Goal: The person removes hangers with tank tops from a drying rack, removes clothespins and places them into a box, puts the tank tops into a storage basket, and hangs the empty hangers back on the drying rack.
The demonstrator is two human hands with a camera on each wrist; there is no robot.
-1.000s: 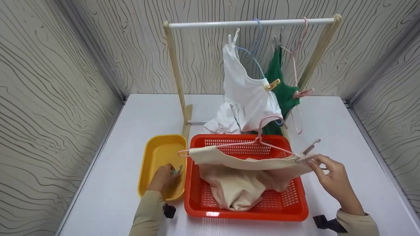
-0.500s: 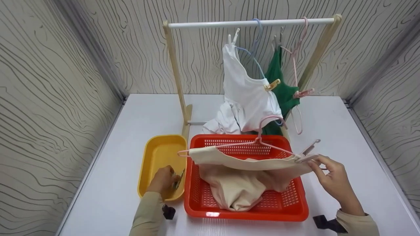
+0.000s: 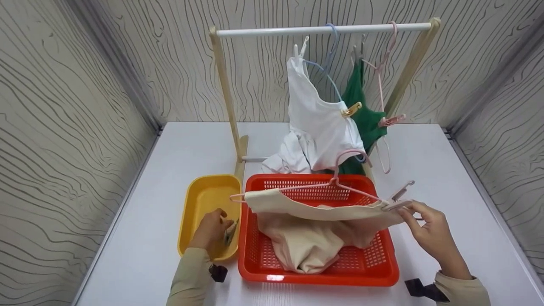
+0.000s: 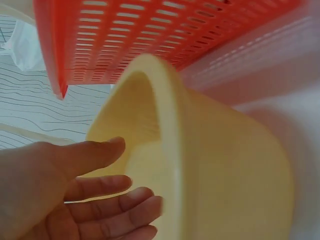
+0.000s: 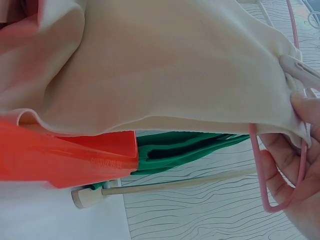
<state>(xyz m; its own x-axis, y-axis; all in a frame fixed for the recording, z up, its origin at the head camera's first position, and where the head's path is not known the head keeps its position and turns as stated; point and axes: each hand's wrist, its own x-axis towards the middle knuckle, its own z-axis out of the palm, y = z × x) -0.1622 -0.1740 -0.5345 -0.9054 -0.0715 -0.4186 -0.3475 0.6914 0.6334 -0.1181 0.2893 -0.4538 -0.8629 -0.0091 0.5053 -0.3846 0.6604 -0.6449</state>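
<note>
My left hand [image 3: 211, 229] is inside the yellow tray [image 3: 191, 199], fingers loosely spread and holding nothing in the left wrist view. Just right of those fingertips, a grey-green clothespin [image 3: 230, 234] leans by the tray's right wall. My right hand [image 3: 431, 229] pinches the right shoulder of a cream sleeveless top [image 3: 314, 212], thumb in front and fingers behind. The end of a pink hanger [image 5: 265, 185] crosses those fingers in the right wrist view. A pale clothespin [image 3: 397, 202] clips the top to the hanger there; the left shoulder carries no clip.
Under the cream top stands a red perforated basket [image 3: 318, 278]. Behind it, a rack with a white rail [image 3: 272, 31] bears a white top [image 3: 316, 114] on a blue hanger and a green top [image 3: 369, 114] on a pink one, both clipped. Patterned walls enclose the table.
The grey-green clothespin was up at my left fingers; it has dropped lower beside the tray's right wall, and the fingers have come off it. My right hand keeps its place.
</note>
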